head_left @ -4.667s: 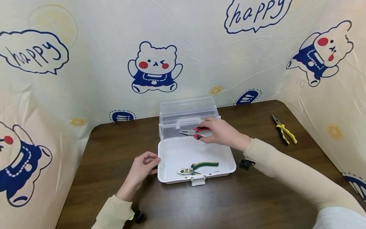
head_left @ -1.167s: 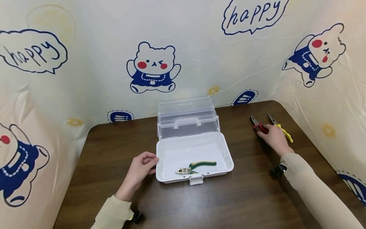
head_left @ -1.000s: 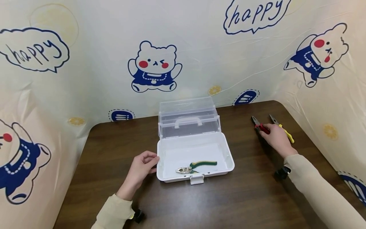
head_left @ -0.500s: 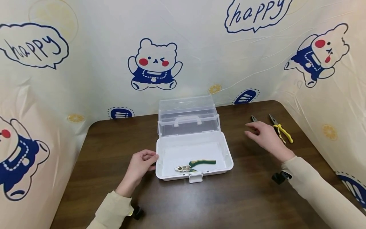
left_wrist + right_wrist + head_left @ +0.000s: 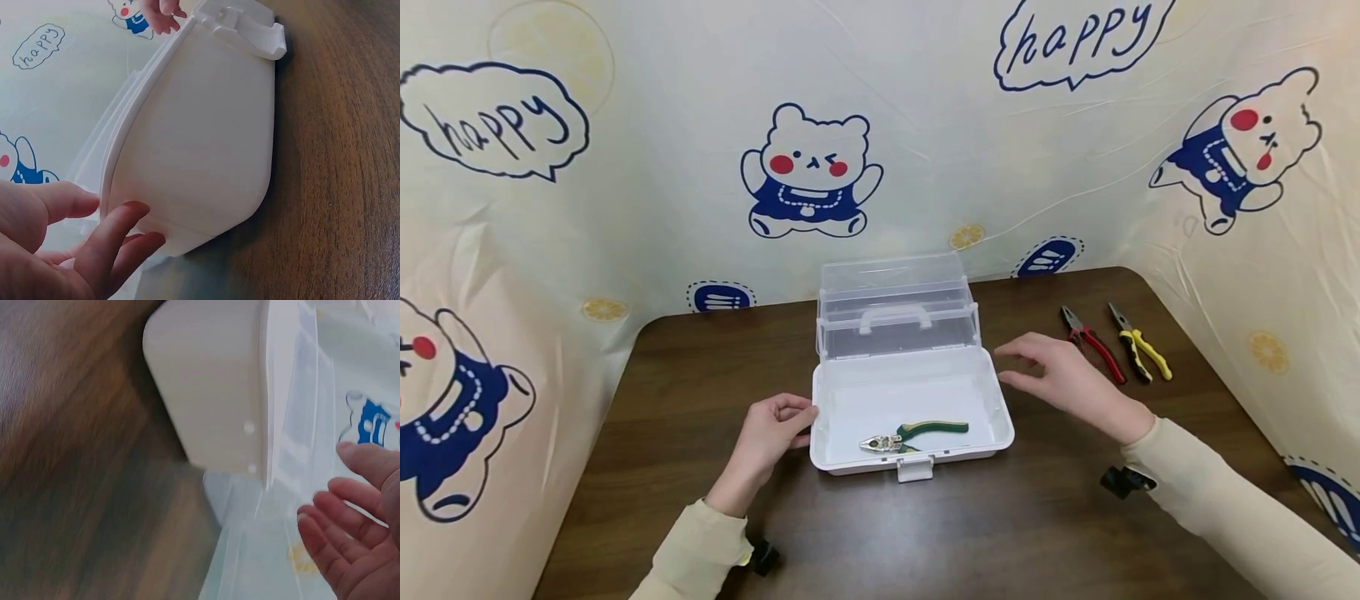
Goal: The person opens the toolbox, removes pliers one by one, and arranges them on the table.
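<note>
A white toolbox (image 5: 917, 392) stands with its clear lid (image 5: 895, 292) tipped back. Inside lies a pair of green-handled pliers (image 5: 932, 429). My left hand (image 5: 769, 433) holds the toolbox's left rim; in the left wrist view, its thumb meets the rim and its fingertips touch the outer wall (image 5: 194, 125). Just off the toolbox's right side, my right hand (image 5: 1060, 375) is held with nothing in it, thumb and fingers apart. Beyond it, red-handled pliers (image 5: 1099, 352) lie beside yellow-and-black needle-nose pliers (image 5: 1141, 346) on the table.
The dark wooden table (image 5: 880, 542) has rounded back corners. A pale printed curtain (image 5: 662, 208) hangs behind it and along both sides. The raised lid stands close to the curtain at the back. The toolbox's latch (image 5: 914, 469) sticks out at the front.
My right hand took the red-handled pliers from over the toolbox to the table, let them go beside the yellow-and-black pair, and moved back left. My left hand stays at the rim.
</note>
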A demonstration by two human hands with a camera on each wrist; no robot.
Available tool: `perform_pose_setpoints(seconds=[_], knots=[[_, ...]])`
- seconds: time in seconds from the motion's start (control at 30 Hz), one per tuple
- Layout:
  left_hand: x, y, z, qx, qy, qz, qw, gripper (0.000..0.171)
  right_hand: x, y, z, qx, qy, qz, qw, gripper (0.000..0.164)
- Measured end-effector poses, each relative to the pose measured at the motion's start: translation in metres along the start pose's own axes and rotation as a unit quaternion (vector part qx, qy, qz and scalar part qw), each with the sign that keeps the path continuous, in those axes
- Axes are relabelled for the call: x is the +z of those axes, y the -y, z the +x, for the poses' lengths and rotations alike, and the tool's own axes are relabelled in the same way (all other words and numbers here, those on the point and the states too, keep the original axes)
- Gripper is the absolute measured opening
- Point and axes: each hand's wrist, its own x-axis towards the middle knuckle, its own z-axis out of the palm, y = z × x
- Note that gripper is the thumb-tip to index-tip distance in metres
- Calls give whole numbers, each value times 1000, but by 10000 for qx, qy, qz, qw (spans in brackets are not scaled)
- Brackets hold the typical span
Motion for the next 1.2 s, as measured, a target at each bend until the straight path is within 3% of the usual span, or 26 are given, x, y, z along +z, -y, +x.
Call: perform_pose_setpoints(seconds=[0.17,0.4,0.57,0.83,1.2], knots=[[1,0,-1,-40,-8,-28,10000,21,11,17,4,-511,380,208,9978,32],[3,1,-2,-4,-65,-77,9999,21,29,32,9,-889,1137,273,9892,33],[4,1,-2,-75,-133,-137,9998,20,42,36,12,-1105,1421,308,9832,34],[3,1,-1,-43,-134,-200,9997,23,61,44,20,-1484,1984,-213,9686,42],[3,0,-1,-47,-105,-122,9999,21,79,47,31,-1822,2327,-735,9525,44]])
